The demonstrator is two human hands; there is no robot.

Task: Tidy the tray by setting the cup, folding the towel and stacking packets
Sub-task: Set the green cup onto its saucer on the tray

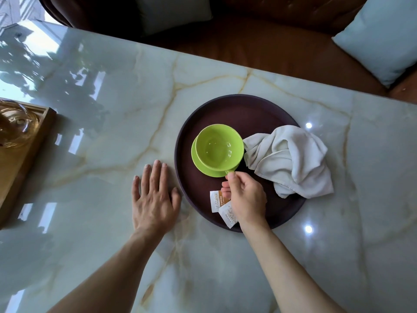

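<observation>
Lime-green glazed ceramic draws the eye in the head view: the cup [219, 147] stands upright on its matching saucer [211, 168], left of centre on the round dark-brown tray [237, 105]. The cup's handle points toward the tray's near edge, straight at the right hand [244, 197], whose thumb and forefinger are pinched on it. The left hand [154, 199] lies flat with fingers spread on the marble table [112, 109], just beside the tray's left rim and holding nothing.

The white towel [291, 161] is crumpled in a heap over the tray's right side, its far folds spilling across the rim onto the table; its near-left edge touches or nearly touches the saucer. It lies to the right of the pinching hand, so the right hand looks nearer to it once the cup is let go. Two packets [220, 205] lie overlapped near the tray's near edge, partly under the right hand and wrist, their long sides running roughly near to far.

One packet reads "taikoo" in Latin letters next to Chinese characters on a white and orange face; the other carries fine print too small to read.

At the table's left edge sits a wooden tray [29, 141] with an amber glass piece [13, 125].
</observation>
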